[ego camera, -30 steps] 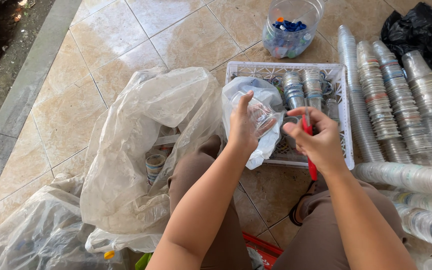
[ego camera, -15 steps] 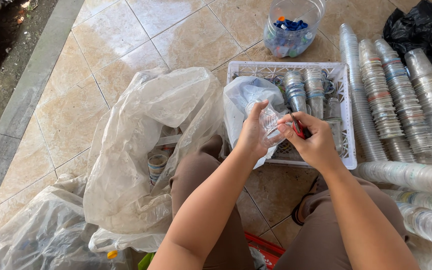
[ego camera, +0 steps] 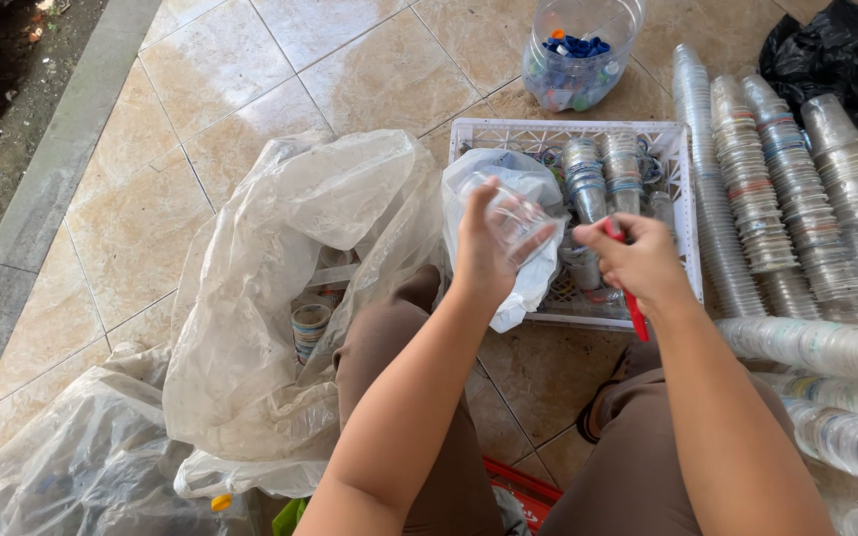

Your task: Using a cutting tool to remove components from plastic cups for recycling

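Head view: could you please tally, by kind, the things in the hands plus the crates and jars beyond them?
Clear plastic cup, in left hand: 1
Red-handled tool, in right hand: 1
White crate: 1
Clear jar of bottle caps: 1
Total: 4

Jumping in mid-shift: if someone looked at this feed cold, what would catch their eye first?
First, the two bare hands at centre: the left hand grips a clear crumpled plastic cup, while the right hand holds a slim red-handled tool over the white plastic lattice crate. Next, the long stacks of nested clear cups lying along the right on the beige tiled floor. A big translucent plastic bag billows open at left.
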